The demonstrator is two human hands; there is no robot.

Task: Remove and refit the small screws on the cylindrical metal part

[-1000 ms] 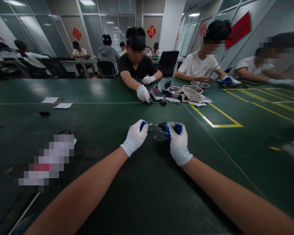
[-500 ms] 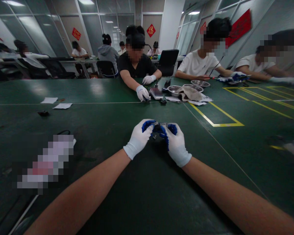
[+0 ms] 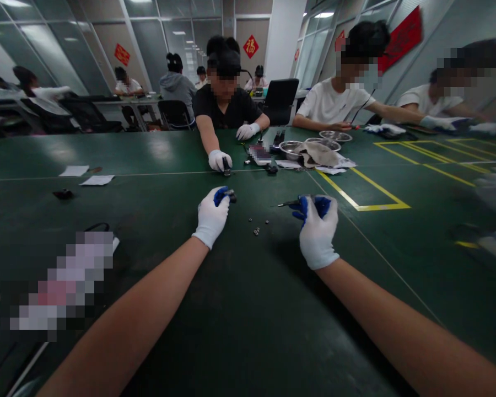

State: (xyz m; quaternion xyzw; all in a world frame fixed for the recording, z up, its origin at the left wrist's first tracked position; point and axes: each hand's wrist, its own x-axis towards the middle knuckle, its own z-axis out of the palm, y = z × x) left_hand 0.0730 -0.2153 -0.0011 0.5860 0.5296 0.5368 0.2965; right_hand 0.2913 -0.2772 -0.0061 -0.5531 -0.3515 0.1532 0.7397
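My left hand [image 3: 212, 216], in a white glove with blue palm, is closed on a small dark part [image 3: 232, 196] that pokes out past the fingertips; its exact kind does not show. To the right, my right hand [image 3: 319, 226] in a matching glove grips a thin screwdriver [image 3: 288, 203]. Its narrow metal tip points left, and the fingers cover most of the handle. Several small metal nuts [image 3: 256, 232] lie on the green table [image 3: 248, 309] between and just below the two hands.
Across the table a co-worker's gloved hand [image 3: 220, 161] holds a small dark piece. Metal bowls [image 3: 291, 149] and a cloth [image 3: 320, 155] are at the back right. On the left lie a blurred-out box [image 3: 72, 270], white papers [image 3: 97, 180] and a dark object [image 3: 63, 194].
My hands were together over the nuts and have moved apart, left hand leftward, right hand rightward. The screwdriver tip and more nuts now show. The co-worker's hand opposite has shifted left.
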